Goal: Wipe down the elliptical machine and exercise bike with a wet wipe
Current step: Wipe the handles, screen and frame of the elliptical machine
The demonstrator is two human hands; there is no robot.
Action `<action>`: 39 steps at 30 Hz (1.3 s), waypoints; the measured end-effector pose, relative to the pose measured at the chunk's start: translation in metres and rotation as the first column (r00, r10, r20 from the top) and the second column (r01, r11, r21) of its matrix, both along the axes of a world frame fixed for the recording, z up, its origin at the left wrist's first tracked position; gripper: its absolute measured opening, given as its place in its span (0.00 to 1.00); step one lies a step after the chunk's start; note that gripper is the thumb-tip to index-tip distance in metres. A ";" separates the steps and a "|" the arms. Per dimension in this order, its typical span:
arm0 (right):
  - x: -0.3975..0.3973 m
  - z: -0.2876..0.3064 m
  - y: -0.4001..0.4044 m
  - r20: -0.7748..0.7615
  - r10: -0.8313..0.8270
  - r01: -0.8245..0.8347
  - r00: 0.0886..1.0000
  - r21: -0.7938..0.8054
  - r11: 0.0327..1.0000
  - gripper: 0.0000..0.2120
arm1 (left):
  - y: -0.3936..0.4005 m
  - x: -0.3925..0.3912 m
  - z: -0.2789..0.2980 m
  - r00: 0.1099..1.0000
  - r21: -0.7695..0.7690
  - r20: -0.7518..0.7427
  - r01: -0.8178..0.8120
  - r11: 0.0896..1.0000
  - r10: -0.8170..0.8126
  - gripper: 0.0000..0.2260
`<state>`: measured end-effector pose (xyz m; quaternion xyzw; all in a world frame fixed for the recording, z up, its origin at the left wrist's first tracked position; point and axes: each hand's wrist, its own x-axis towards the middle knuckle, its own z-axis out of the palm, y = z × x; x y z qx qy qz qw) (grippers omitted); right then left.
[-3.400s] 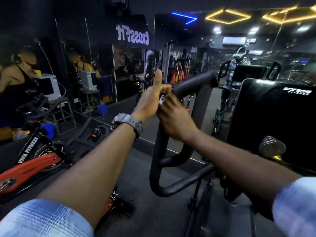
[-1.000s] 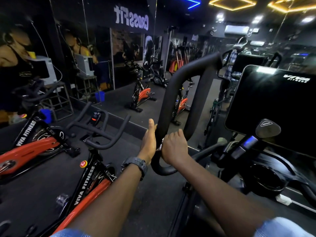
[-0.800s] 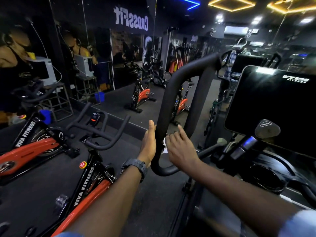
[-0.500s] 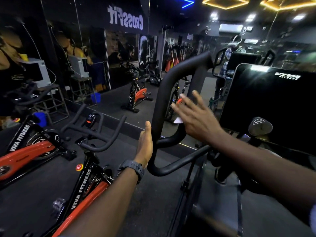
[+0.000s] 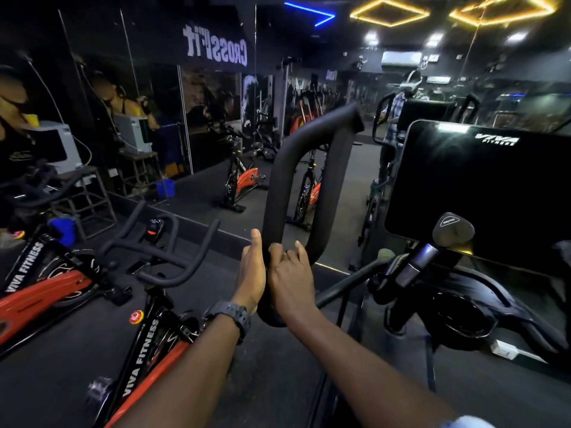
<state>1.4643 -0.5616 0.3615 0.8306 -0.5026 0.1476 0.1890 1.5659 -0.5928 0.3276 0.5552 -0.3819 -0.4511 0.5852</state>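
Here, far left: an orange and black exercise bike [image 5: 46, 285] marked VIVA FITNESS, and a second exercise bike nearer [image 5: 145, 341] with black handlebars [image 5: 160, 257]. A mirror wall [image 5: 216, 134] behind them reflects more bikes.

Centre: the elliptical machine's handle loop [image 5: 278, 193], black and padded, rises upright. Both hands sit together at its lower bend, touching or nearly so. The left hand [image 5: 251, 276], with a dark wristwatch [image 5: 230, 315] on that wrist, lies against the left side of the loop, thumb straight up along the bar; the rest of its fingers are hidden behind the bar. The right hand [image 5: 289, 279] has its fingers curled over the bend, gripping it from the right. Wet wipe: not visible at either hand, so I cannot tell where it sits.

Right: the elliptical's dark console screen [image 5: 479, 186], marked VIVA FITNESS, with a grey knob [image 5: 452, 230] just below it and the black machine body [image 5: 469, 307] lower down.
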 end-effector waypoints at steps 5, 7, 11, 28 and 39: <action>-0.007 -0.002 0.002 -0.097 0.063 -0.068 0.993 -0.049 0.996 0.19 | -0.001 0.001 -0.003 1.000 -0.005 0.001 0.015 1.000 -0.015 0.46; -0.009 -0.002 -0.001 -0.151 0.081 -0.092 0.985 -0.067 0.993 0.14 | 0.002 0.001 0.000 1.000 -0.008 -0.010 0.026 1.000 -0.026 0.46; -0.044 -0.006 -0.028 -0.302 0.202 -0.281 0.931 -0.245 0.928 0.14 | 0.003 0.004 -0.001 0.999 -0.002 -0.011 0.044 0.999 -0.044 0.45; -0.038 -0.011 -0.007 0.923 0.175 -0.163 0.342 -0.126 0.979 0.27 | 0.046 -0.088 0.021 0.934 -0.419 0.354 0.116 0.900 0.044 0.42; -0.061 0.168 -0.083 0.980 -0.047 -0.478 -0.191 -0.051 0.877 0.27 | 0.044 -0.074 0.076 0.970 -0.250 0.104 0.239 0.938 -0.219 0.55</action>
